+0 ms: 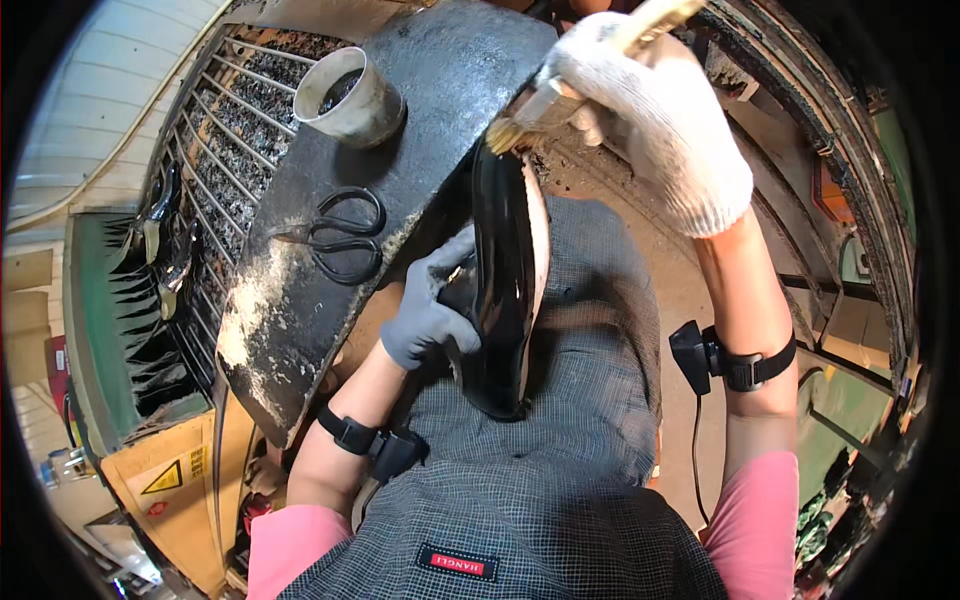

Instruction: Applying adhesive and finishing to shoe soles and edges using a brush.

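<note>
A glossy black shoe (500,270) stands on its side above my lap, toe end pointing away from me; a pale strip runs along its right edge. My left hand (432,305), in a grey glove, grips it from the left side. My right hand (650,110), in a white knit glove, holds a flat brush (548,108) with a pale handle. Its bristles are at the far end of the shoe and seem to touch it. Left of the shoe, a dark worktop (440,75) carries a whitish cup (362,108) with dark contents and black-handled scissors (350,236).
Metal bars (225,150) run beside the worktop on the left, over dark crumbly matter. Several black shoes (165,235) rest there, by a green housing with black flaps (110,320). A yellow cabinet (175,475) stands lower left. Curved rails (830,130) line the right.
</note>
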Motion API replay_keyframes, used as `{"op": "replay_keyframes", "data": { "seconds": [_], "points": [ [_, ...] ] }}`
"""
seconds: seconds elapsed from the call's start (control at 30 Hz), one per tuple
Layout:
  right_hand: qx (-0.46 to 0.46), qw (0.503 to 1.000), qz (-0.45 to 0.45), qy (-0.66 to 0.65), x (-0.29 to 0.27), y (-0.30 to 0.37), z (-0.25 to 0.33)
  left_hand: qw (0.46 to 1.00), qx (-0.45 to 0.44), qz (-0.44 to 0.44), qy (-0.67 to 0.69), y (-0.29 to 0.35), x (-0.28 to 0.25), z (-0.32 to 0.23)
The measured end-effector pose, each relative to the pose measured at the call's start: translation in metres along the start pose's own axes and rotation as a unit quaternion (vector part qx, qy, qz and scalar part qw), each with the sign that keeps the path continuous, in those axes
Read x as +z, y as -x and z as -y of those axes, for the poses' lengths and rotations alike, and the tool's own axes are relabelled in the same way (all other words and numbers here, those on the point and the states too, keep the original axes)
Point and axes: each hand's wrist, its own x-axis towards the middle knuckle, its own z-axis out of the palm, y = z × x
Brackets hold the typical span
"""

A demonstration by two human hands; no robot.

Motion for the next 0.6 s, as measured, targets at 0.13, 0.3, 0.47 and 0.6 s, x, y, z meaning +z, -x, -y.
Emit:
{"op": "replay_keyframes", "data": {
  "seconds": [0.13, 0.3, 0.47, 0.6],
  "points": [
    [-0.029, 0.998, -0.021, 0.055, -0.002, 0.021, 0.001, 1.0, -0.011, 0.026, 0.006, -0.007, 0.022, -0.018],
    [-0.036, 0.999, 0.017, 0.003, 0.005, 0.062, 0.011, 0.958, -0.111, 0.021, 0.262, -0.008, 0.043, -0.014],
    [-0.068, 0.992, 0.1, -0.046, 0.002, 0.12, 0.008, 0.841, -0.095, 0.128, 0.517, -0.007, 0.038, 0.017],
    [-0.136, 0.982, 0.129, 0.007, 0.011, 0.147, 0.012, 0.881, -0.116, 0.044, 0.457, -0.015, 0.037, 0.021]
  ]
}}
